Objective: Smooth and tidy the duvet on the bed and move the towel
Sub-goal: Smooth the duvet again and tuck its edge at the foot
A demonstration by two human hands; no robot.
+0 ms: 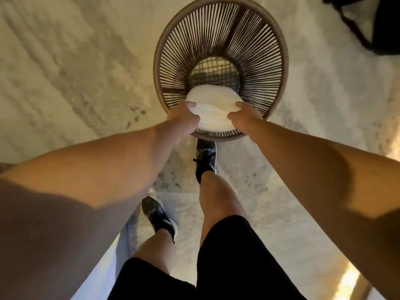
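**A:** ok so what am I looking at, starting closest to the camera?

**B:** Nearest, the person's black shorts [233, 256] are filling the bottom, with bare legs going down to two dark sneakers — the left shoe [159, 215] is sitting further back, the right shoe [205, 158] is stepping forward, its toe right under the chair's front rim. A pale strip of fabric [108, 271] is showing at lower left; can't tell what it belongs to.

**A:** and the hands?

**B:** Both arms are reaching out. The left hand [181, 119] is gripping the left edge of the folded white towel [213, 109], thumb curling over the top. The right hand [244, 115] is doing the same on the right edge, fingers wrapping around the stack. So both are pinching it from opposite sides.

**A:** where's the towel though?

**B:** It's sitting at the front of the seat of a round woven chair [220, 50], overlapping the front rim. Whether it's resting or being held just above, I can't tell.

**A:** anything past that?

**B:** The pale mottled floor [65, 61] is spreading all round, and a dark bag [376, 24] with a strap is lying at the top right corner.
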